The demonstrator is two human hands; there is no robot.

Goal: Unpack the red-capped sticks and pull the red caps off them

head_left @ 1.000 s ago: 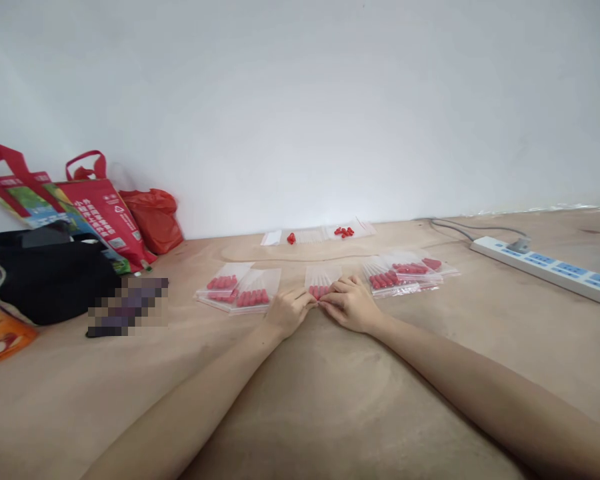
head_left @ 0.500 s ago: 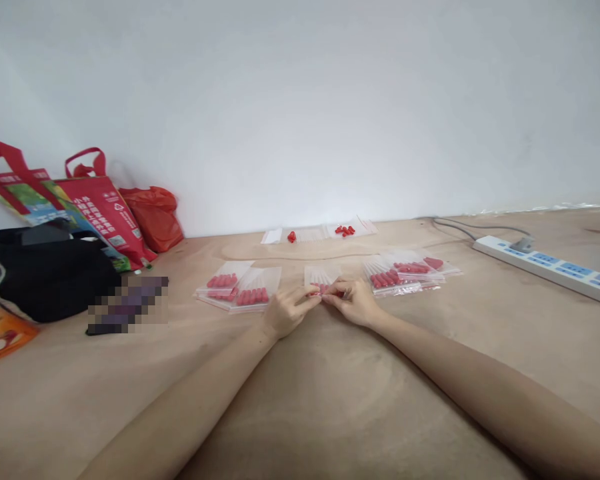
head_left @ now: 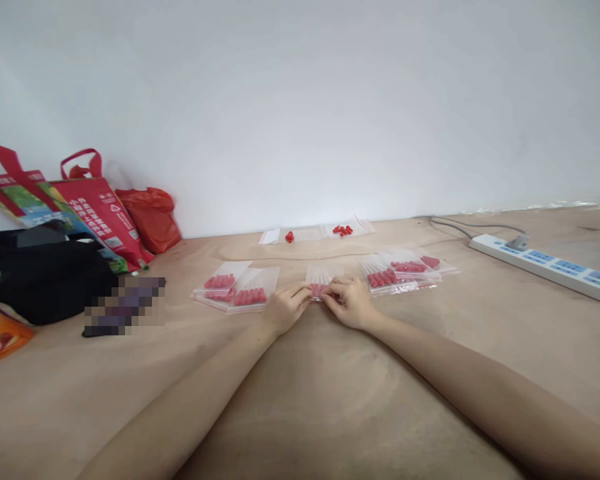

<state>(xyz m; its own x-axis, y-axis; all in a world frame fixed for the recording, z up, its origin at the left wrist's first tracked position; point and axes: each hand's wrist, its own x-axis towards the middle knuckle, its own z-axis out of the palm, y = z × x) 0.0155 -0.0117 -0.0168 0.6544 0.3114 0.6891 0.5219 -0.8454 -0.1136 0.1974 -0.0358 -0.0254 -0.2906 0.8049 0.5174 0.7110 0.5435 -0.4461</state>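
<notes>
Left hand (head_left: 287, 309): thumb and fingers drawn together, apparently pinching the near left corner of a small clear bag (head_left: 323, 273); right hand (head_left: 349, 303): thumb and first finger closed likewise on the near edge, just right of the left fingertips; exact hold on the plastic too small to tell.

Small clear bag: flat on the table (head_left: 330, 413), directly ahead of both sets of fingertips; long axis seemingly running away toward the wall (head_left: 305, 113), near edge crosswise between the hands; right hand the nearer, overlapping the right side; left hand only at the corner; red pieces (head_left: 315, 289) inside, side by side at the near end, count partly hidden by right fingers.

Beyond the left hand: overlapping filled bags (head_left: 264, 276); beyond the right: larger overlapping pile (head_left: 379, 263), likewise filled; farther ahead, near the wall: row of clear bags (head_left: 310, 233) with two red clusters (head_left: 343, 231), in or on the plastic not clear.

Outer right: white power strip (head_left: 545, 265), grey cord (head_left: 455, 232); outer left: red plastic bag (head_left: 153, 217), printed shopping bags (head_left: 93, 217), black cloth bag (head_left: 50, 280), orange packet (head_left: 0, 340).
</notes>
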